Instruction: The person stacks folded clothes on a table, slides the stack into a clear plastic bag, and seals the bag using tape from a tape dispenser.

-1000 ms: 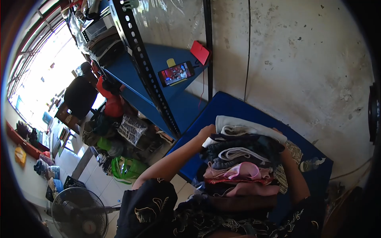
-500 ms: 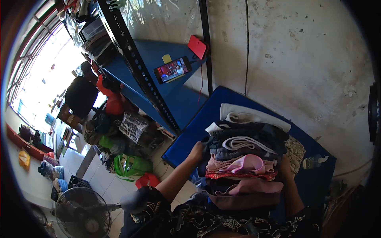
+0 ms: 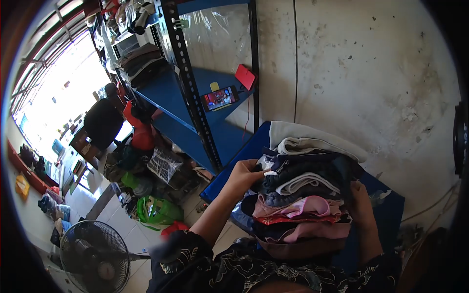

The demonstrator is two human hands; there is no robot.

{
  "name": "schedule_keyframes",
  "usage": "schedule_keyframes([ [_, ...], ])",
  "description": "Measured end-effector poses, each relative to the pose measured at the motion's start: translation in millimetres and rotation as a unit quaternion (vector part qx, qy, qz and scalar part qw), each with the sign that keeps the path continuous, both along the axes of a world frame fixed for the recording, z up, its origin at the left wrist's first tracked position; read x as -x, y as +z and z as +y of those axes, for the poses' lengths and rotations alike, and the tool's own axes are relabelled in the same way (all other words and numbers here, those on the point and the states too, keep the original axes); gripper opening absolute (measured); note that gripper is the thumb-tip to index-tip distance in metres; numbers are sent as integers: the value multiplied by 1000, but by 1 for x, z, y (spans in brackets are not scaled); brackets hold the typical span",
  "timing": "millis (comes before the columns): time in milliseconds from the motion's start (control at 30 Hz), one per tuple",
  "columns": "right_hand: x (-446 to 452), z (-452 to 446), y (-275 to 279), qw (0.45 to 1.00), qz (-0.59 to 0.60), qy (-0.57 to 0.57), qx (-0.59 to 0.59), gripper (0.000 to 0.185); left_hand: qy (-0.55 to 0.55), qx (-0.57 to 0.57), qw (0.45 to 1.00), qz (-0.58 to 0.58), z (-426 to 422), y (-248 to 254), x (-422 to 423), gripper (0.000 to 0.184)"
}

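Observation:
A stack of folded clothes (image 3: 303,205) rests on the blue table (image 3: 383,195) in front of me, in white, dark, pink, red and brown layers. At its left edge my left hand (image 3: 246,176) pinches a bit of white and dark cloth between thumb and fingers. On the right side, my right hand (image 3: 360,200) is closed around the edge of the dark layers, its fingertips partly hidden by cloth. A folded white cloth (image 3: 317,139) lies at the far end of the stack, beyond both hands.
A blue shelf with a black frame (image 3: 195,105) stands at the back left, holding a phone (image 3: 220,98) and a red case (image 3: 245,77). A fan (image 3: 95,256) is at the lower left. Bags, including a green one (image 3: 159,211), lie on the floor. A stained wall rises behind.
The view has shifted. My left hand has moved up the left side of the stack and now pinches the white and dark cloth. The stack's far end appears closer to the wall.

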State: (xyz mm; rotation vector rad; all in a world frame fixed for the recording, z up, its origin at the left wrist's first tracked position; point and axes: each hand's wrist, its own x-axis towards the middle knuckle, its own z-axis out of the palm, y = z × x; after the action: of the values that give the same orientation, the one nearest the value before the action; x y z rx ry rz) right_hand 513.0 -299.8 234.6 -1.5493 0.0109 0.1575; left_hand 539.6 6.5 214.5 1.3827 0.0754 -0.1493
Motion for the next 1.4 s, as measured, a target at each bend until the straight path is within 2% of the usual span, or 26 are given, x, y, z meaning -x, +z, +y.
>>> schedule_keyframes([
  [33, 2, 6, 8, 997, 43, -45, -54, 9, -8, -8, 999, -41, 0, 3, 1, 20],
  [67, 4, 6, 12, 997, 39, -44, -54, 9, -15, -16, 996, -81, 0, 5, 3, 15],
  [133, 5, 5, 18, 996, -38, 3, 79, 3, -9, -67, 993, -101, 3, 10, 8, 9],
  [167, 7, 9, 22, 996, -40, 3, 78, 3, -2, -118, 986, -115, 4, 12, 11, 4],
  [233, 9, 22, 27, 991, -65, -47, 108, 15, 6, -136, 982, -128, 3, 15, 16, 2],
  [333, 4, 16, 1, 986, -116, -56, 109, 19, 26, -149, 980, -129, 2, 1, 17, 7],
  [400, 2, 15, -16, 992, -72, -73, 77, 19, 38, -143, 981, -123, 0, -11, 13, 9],
  [467, -3, 9, -40, 994, -24, -93, 44, 19, 58, -73, 994, -56, -1, -22, 10, 19],
  [500, -9, 0, -58, 998, 21, -57, 21, 11, 56, -75, 994, -48, 3, -37, 7, 19],
  [567, -9, 2, -74, 997, 76, -22, -5, 9, 46, -144, 988, 9, 15, -69, 0, 27],
  [600, -6, 7, -77, 991, 112, -20, -69, 13, 35, -124, 988, 82, 19, -76, -1, 36],
  [633, -4, 10, -80, 980, 147, -19, -133, 22, 32, -124, 988, 91, 23, -81, 3, 36],
  [667, 1, 5, -90, 979, 154, -23, -133, 22, 27, -112, 988, 101, 26, -85, 7, 37],
  [733, 18, -8, -116, 985, 161, -35, -53, 30, -5, -127, 989, 78, 33, -101, 21, 41],
  [767, 24, -5, -122, 982, 175, -42, -54, 30, -12, -128, 988, 90, 35, -112, 28, 41],
  [867, 58, -4, -133, 971, 169, -118, -123, 25, 44, 25, 968, 244, 30, -130, 58, 45],
  [933, 69, -14, -138, 974, 173, 27, 141, 22, -1, -16, 970, 243, 24, -145, 76, 44],
  [967, 72, -16, -136, 974, 179, 23, 141, 22, -35, -56, 972, 226, 23, -153, 85, 43],
  [1000, 76, -15, -131, 973, 199, 9, 118, 22, -81, 88, 957, 265, 27, -156, 90, 38],
  [1033, 79, -12, -124, 972, 217, -4, 94, 22, -86, 85, 956, 268, 27, -158, 96, 38],
  [1100, 81, -5, -111, 967, 248, -29, 47, 24, -70, 0, 988, 138, 12, -117, 97, 30],
  [1167, 82, -1, -106, 962, 268, -41, 25, 27, -80, 21, 980, 179, 20, -117, 97, 27],
  [1200, 81, 0, -104, 970, 230, -52, -59, 27, -88, 42, 972, 215, 22, -107, 94, 24],
  [1233, 78, 1, -102, 969, 190, -61, -142, 28, 6, 50, 972, 230, 21, -86, 94, 22],
  [1300, 73, -1, -89, 972, 174, -51, -152, 27, -4, 65, 978, 197, 33, -70, 87, 22],
  [1400, 64, 0, -75, 976, 143, -32, -159, 26, -3, -18, 986, 167, 35, -56, 78, 20],
])
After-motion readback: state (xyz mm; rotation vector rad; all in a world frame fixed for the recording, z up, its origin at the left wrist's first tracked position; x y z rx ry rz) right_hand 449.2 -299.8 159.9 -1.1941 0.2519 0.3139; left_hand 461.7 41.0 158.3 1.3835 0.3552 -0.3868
